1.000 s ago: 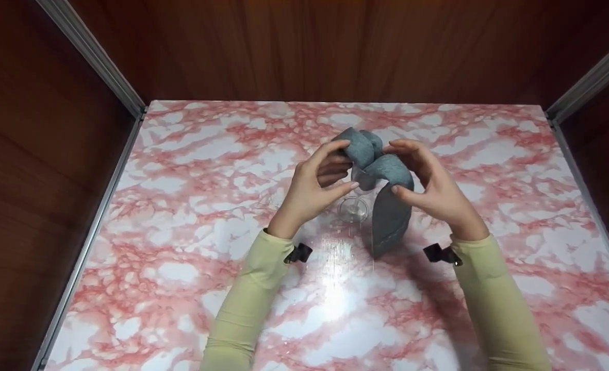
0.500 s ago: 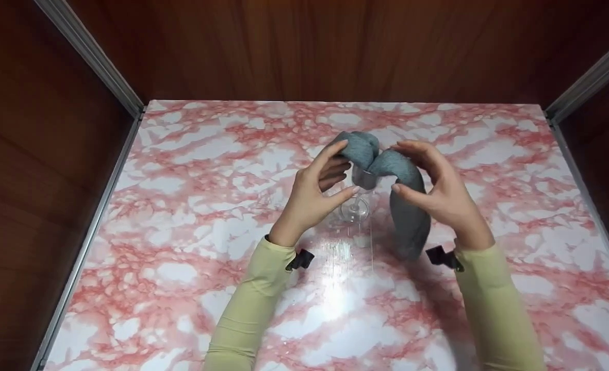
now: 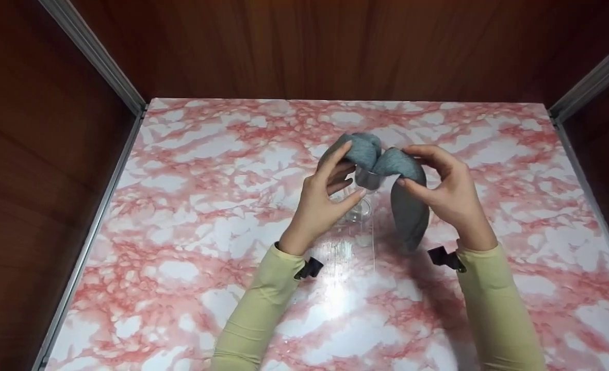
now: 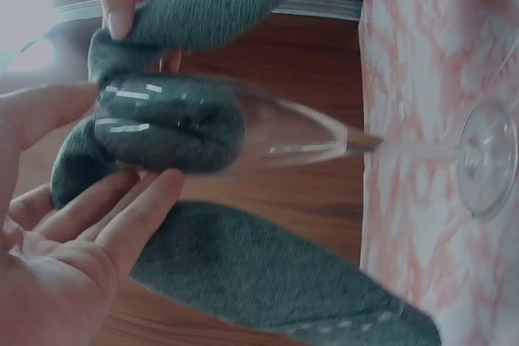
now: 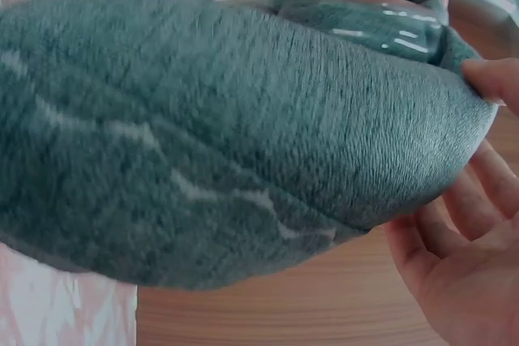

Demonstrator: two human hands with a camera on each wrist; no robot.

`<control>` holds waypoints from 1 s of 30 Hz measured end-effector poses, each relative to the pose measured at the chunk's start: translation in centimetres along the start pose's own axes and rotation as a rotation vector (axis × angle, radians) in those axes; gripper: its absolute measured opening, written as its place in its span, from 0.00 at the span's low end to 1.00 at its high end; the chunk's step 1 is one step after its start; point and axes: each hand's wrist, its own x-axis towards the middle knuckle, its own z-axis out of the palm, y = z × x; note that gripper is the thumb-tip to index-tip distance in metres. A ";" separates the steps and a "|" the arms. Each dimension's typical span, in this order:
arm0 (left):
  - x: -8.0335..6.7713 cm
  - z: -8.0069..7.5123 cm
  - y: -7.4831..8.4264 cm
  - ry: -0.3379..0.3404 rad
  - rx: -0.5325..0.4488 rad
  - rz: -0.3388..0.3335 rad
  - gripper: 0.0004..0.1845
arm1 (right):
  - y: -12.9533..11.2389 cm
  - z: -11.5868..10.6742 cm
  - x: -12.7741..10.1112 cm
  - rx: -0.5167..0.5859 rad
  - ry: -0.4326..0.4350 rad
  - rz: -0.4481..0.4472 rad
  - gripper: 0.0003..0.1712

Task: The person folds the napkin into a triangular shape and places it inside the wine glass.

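Observation:
A clear stemmed glass [image 4: 292,131] with a tall, narrow bowl stands on the table, its round foot [image 3: 358,210] showing below the hands. Bunched inside the bowl is a grey-green cloth [image 3: 362,153], whose two ends spill over the rim on either side. My left hand [image 3: 319,203] curves round the cloth at the rim on the left, fingertips close to the bowl in the left wrist view. On the other side my right hand [image 3: 451,193] holds the right-hand end of the cloth [image 5: 268,135] between thumb and fingers. That end hangs down beside the glass, with a wavy pale stitched line along it.
The table [image 3: 206,288] has a red and white marbled top. Dark wood panels [image 3: 314,51] with metal edge strips [image 3: 95,56] enclose it at the back and both sides. A bright light reflection lies on the table in front of the glass.
The hanging right end of the cloth has swung to the right, away from the glass. My right hand has shifted slightly right with it, and my left hand slightly right and nearer.

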 end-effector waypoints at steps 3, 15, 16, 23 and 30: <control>-0.3 0.6 0.0 0.023 -0.011 0.001 0.39 | 1.6 -0.5 0.2 0.074 0.002 0.013 0.26; -0.9 2.7 0.7 0.062 0.026 0.028 0.39 | 2.9 -1.3 1.2 0.207 0.064 0.028 0.24; -1.0 2.7 0.8 0.064 0.030 0.026 0.39 | 2.6 -1.2 1.2 0.200 0.065 0.027 0.23; -1.3 1.6 0.5 0.117 0.010 0.053 0.38 | 0.7 -0.9 0.7 0.112 0.069 0.004 0.23; 0.1 -0.2 -1.9 0.289 0.247 0.148 0.31 | 0.5 -0.8 0.2 0.030 0.087 0.019 0.25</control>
